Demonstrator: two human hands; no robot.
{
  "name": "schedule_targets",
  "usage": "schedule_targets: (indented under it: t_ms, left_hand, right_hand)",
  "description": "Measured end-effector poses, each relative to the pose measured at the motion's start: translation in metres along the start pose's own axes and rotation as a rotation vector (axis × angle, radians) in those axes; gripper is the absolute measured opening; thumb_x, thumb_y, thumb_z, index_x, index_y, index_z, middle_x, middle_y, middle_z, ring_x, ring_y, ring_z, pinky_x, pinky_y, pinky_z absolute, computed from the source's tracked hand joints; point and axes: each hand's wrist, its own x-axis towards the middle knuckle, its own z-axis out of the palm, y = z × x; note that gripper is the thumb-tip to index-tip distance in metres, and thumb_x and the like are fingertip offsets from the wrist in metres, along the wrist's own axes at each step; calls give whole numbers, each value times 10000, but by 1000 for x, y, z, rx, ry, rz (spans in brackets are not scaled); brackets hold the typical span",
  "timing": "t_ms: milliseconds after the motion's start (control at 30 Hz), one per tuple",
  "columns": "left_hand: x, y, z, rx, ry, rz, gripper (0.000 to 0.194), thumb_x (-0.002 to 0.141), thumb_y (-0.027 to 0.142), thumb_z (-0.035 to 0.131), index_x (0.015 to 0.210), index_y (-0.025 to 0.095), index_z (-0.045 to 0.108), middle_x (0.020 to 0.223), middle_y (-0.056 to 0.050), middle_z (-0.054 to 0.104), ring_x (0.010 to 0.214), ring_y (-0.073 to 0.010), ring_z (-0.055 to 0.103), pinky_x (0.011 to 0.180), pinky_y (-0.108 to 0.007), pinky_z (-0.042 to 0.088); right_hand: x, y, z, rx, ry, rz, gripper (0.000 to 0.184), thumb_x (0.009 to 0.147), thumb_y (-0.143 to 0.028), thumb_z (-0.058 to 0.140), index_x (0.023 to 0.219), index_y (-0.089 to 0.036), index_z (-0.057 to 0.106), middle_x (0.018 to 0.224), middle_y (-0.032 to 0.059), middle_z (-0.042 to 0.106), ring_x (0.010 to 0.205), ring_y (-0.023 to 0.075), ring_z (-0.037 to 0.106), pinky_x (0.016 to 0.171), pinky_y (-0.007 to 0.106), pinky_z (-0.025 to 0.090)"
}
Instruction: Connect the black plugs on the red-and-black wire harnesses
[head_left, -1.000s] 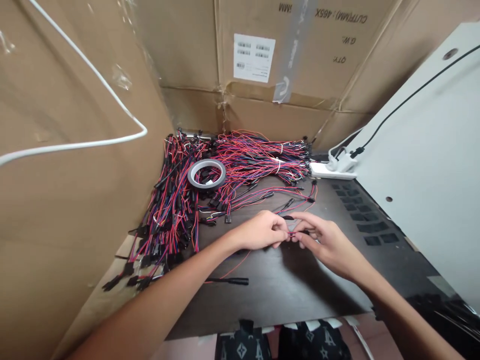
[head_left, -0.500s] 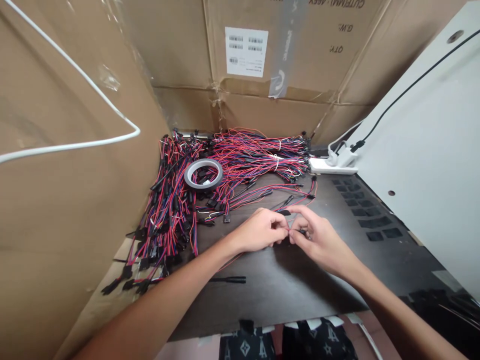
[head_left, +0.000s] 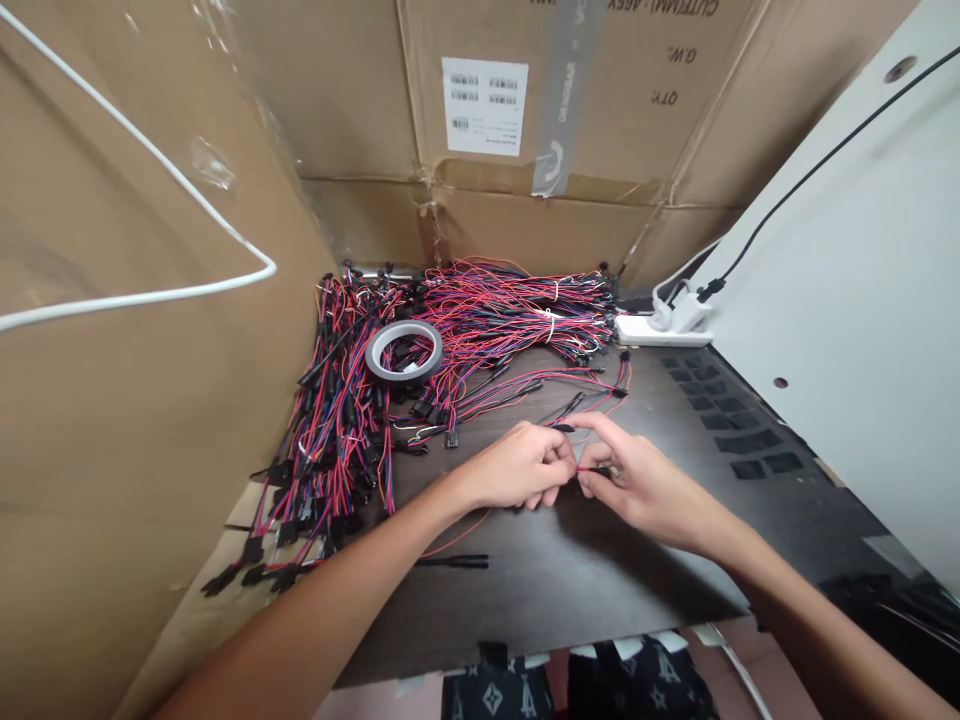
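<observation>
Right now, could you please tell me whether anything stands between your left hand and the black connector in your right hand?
Nothing visible does: the left hand sits right beside the small black connector pinched in the right hand, with only its red wire between them.

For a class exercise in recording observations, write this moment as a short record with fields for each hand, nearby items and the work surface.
Left hand: bare, fingertips pinching a thin red wire
Right hand: bare, fingers holding a small black plastic connector
Nearby items: round black tape roll lying among a heap of red, black and blue wires
Surface: dark flat tabletop
</observation>
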Motion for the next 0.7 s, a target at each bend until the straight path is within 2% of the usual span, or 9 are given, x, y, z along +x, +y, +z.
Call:
schedule_targets:
  t_ms: [200,467,700]
  left_hand:
    - [1,1,-2,39,27,46,92,795,182,477,726,144,524,492,62,501,427,-61,409,460,-177,323]
    - [1,1,2,-70,134,121,110,786,219,535,707,143,523,493,65,466,466,-70,414,497,-191,303]
    - [2,1,2,-178,110,120,110,738,195,549,648,143,514,487,64,467,459,-63,388,505,-193,308]
  right_hand:
    - [-2,3,-7,59,22,21,450,842,-164,450,1275,-193,331,704,-17,635,627,149,562,588,246,390]
    - [-4,6,-3,213,226,41,389,815,-232,493,1181,-193,366,669,-7,637,641,171,617,594,277,438]
    - [-4,13,5,316,329,58,398,807,-292,539,1156,-200,370,681,5,659,617,175,617,544,267,427]
